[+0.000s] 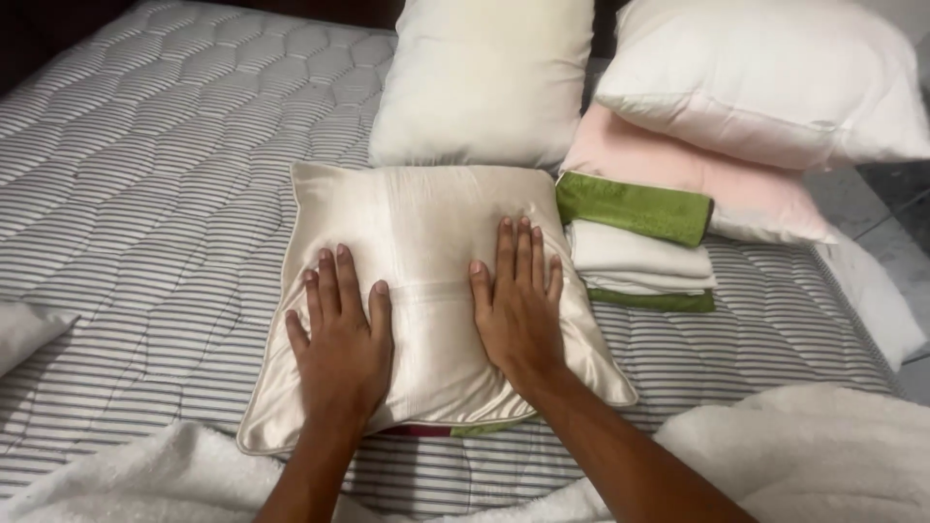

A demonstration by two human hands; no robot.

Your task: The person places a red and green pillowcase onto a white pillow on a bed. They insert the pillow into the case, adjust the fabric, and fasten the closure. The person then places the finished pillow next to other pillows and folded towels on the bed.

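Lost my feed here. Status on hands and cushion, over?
Left hand and right hand flat, open on satin cushion. Cushion lies on striped mattress. Folded covers stacked beside, apart from the right hand. Nothing blocking.

cream satin cushion (426, 281), grey-striped mattress (145, 194)

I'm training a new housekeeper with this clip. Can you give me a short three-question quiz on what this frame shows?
1. True or false: both hands lie flat, palms down, on the cream satin cushion.
2. What lies right beside the cushion, on the side of the right hand? A) a folded stack of green and white cloths B) a lamp C) a book
3. What pattern does the mattress show?

Key
1. True: the left hand and the right hand both rest open on it.
2. A, the folded stack, in front of a pink pillow.
3. Thin dark stripes on white, quilted.
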